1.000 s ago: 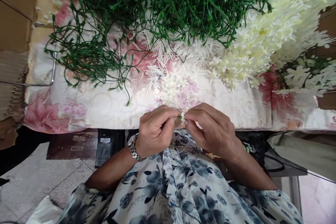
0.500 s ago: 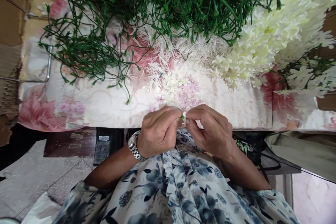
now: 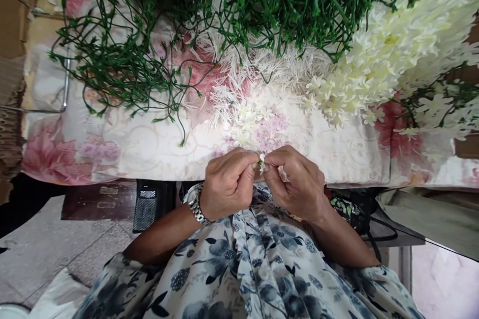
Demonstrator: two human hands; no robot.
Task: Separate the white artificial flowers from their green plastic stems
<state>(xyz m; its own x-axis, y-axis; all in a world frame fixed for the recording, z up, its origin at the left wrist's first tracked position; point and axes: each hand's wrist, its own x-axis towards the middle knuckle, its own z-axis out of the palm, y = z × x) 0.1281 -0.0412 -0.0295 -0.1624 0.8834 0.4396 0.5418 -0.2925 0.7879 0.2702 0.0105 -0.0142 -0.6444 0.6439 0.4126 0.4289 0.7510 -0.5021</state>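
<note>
My left hand (image 3: 228,184) and my right hand (image 3: 297,182) meet fingertip to fingertip at the table's near edge. Between them they pinch a small white artificial flower (image 3: 261,162) with a bit of green stem. Both hands have their fingers curled in. A metal watch (image 3: 195,204) sits on my left wrist. Just beyond the hands lies a scatter of white spiky flower parts (image 3: 247,92).
A floral cloth (image 3: 142,149) covers the table. A big heap of green plastic stems (image 3: 209,5) fills the back, and a pile of cream flower heads (image 3: 377,60) lies at the right. Cardboard (image 3: 11,75) stands at the left. A black mesh bin (image 3: 147,207) sits under the table.
The hands stay pinched together on the small flower, with only slight finger shifts. The view has drifted a little, so the table contents sit slightly lower and further left.
</note>
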